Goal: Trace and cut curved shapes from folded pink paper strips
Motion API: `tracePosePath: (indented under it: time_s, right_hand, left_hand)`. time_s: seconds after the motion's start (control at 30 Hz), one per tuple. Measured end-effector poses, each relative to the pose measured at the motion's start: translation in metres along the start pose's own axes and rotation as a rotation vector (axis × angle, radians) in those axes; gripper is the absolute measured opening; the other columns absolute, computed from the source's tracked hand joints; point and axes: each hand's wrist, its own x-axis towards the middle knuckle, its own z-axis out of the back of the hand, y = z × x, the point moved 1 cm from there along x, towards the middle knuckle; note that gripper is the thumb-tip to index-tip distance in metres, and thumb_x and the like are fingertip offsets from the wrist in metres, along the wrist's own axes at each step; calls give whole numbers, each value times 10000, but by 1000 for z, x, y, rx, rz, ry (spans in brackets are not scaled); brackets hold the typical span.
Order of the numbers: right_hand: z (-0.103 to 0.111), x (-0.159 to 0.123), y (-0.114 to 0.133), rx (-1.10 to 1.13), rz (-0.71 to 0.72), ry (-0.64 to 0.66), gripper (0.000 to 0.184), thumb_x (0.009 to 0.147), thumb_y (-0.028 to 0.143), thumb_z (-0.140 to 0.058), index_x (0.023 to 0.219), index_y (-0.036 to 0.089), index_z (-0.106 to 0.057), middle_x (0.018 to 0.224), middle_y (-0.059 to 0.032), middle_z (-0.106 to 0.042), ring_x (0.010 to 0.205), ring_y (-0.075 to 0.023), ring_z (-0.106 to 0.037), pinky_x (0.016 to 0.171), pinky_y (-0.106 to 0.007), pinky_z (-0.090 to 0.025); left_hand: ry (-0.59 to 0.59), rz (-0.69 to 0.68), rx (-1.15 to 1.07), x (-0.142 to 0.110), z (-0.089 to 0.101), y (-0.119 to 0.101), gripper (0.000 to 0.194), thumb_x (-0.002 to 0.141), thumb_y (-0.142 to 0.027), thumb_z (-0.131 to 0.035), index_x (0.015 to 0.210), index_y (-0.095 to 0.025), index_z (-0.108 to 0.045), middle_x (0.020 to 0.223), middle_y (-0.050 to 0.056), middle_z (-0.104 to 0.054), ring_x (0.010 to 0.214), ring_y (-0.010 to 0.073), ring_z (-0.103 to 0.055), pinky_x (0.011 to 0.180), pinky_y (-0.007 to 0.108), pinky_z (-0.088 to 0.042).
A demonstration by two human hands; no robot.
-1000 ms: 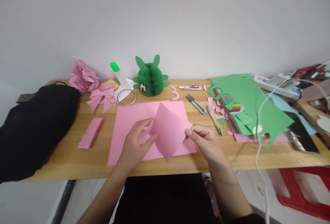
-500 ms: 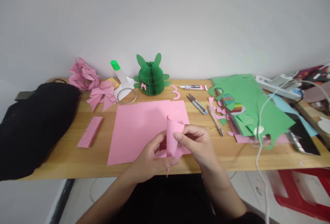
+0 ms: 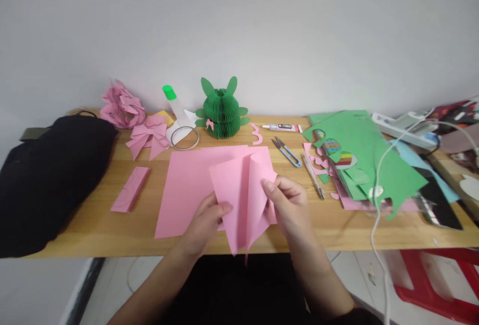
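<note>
A folded piece of pink paper (image 3: 234, 185) is held up between my two hands, above the front of the table. My left hand (image 3: 205, 223) pinches its left edge, thumb on the near face. On the other side, my right hand (image 3: 286, 203) grips the right flap between thumb and fingers. A lengthwise crease runs down the middle, and the right part curls over. Beneath it, larger pink sheets (image 3: 183, 190) lie flat on the wooden table. My other fingertips are hidden behind the paper.
A green honeycomb paper figure (image 3: 221, 113) stands at the back. Small scissors (image 3: 286, 152), a glue tube (image 3: 282, 127) and a pen (image 3: 313, 176) lie right of centre. Green sheets (image 3: 366, 150) cover the right, with a white cable (image 3: 377, 180) across them. A black bag (image 3: 56, 180) sits left.
The pink paper was rolled narrow between my hands; now it is spread wider with its left panel showing. My left hand has moved left and my right hand slightly right.
</note>
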Motion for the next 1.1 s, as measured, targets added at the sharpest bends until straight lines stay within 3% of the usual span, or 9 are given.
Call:
tracePosePath:
  time_s: [0.1,0.23,0.33,0.4,0.5,0.57,0.63,0.8,1.1]
  right_hand:
    - [20,16,0,10,-94,47,451,774,497,-684,503,190,-495,466,36,-496,453,-76,-430,485,-224,-352]
    - [55,51,1,-214,-198,14,448,672,505,-728,481,189,-474,451,52,-440,419,-64,-388,433,-219,-294]
    - [67,72,-6,-444,-243,62,460,647,527,-707,462,190,-455,436,54,-412,414,-64,-372,426,-224,-251]
    - [68,79,-13,-530,-253,105,459,651,520,-693,456,188,-443,425,62,-379,413,-55,-326,427,-223,-207]
    - [65,82,-24,-560,-247,110,449,652,510,-684,461,187,-438,427,66,-366,422,-54,-315,424,-219,-200]
    - [64,80,-28,-547,-262,105,429,648,517,-676,482,188,-457,440,56,-409,425,-64,-359,411,-214,-234]
    - [66,79,-31,-532,-289,109,396,640,525,-673,529,186,-502,446,50,-449,411,-73,-391,390,-210,-264]
    - [69,81,-34,-511,-343,95,379,663,546,-647,600,188,-538,398,50,-475,338,-73,-399,337,-190,-266]
    - [69,79,-36,-536,-398,-55,319,668,443,-653,527,185,-527,403,25,-508,340,-84,-440,337,-202,-323]
  left_hand:
    - [-222,-22,163,4,18,-4,341,699,-459,-663,876,-168,-654,788,45,-691,704,194,-622,607,295,-489]
    - [-330,-160,551,10,50,-17,312,742,-476,-601,765,-167,-636,729,29,-647,693,184,-595,599,281,-464]
    - [-405,-204,1009,18,66,-28,328,763,-409,-575,958,-151,-629,807,43,-646,675,194,-592,632,327,-476]
    - [-464,-338,1330,28,67,-34,475,775,-318,-572,1208,-127,-542,1001,98,-641,839,246,-619,726,378,-500]
    - [-258,-567,1694,48,53,-34,390,844,-171,-464,1221,-117,-548,1060,127,-628,993,267,-602,797,389,-510]
    - [-57,-651,1804,61,41,-27,311,867,-108,-429,1113,-152,-614,964,84,-654,901,220,-625,750,340,-516]
    - [13,-691,1839,72,34,-17,307,866,-64,-427,1068,-162,-636,903,67,-659,840,192,-628,715,308,-508]
    - [32,-775,1884,85,34,3,336,910,-69,-382,1124,-123,-635,727,57,-615,732,188,-611,619,292,-475]
    - [43,-838,1838,88,41,7,371,921,-86,-357,1177,-115,-623,753,66,-626,751,187,-607,661,310,-508]
